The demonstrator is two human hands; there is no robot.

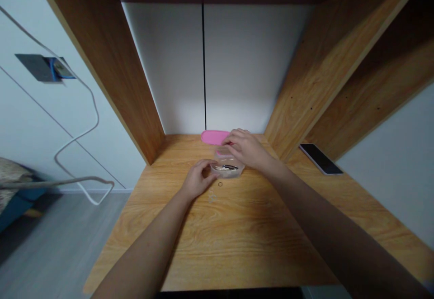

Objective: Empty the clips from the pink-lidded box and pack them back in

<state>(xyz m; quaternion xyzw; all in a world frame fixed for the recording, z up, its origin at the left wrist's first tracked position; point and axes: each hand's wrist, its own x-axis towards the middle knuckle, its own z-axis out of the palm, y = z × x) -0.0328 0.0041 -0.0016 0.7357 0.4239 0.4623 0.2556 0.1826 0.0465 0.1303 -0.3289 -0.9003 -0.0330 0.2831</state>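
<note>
My left hand (198, 179) grips the left end of a clear plastic container (239, 171), thumb near its front and fingers at its back. Inside lie several slim metal items (226, 167), some dark and some silvery, too small to name. Directly behind is a second clear container (220, 154) with something pink in it. Over that one reaches my right hand (246, 147), its fingers bent down and closed together; what they hold, if anything, is hidden. A pink oval lid (213, 137) lies flat at the back, partly behind my right hand.
On the wooden desk (217, 244), a small dark ring (220, 184) and a thin pale loop (212, 197) lie before the containers. A phone (320, 158) rests to the right, past an upright wooden panel (305, 104). A white cable (96, 109) hangs at left.
</note>
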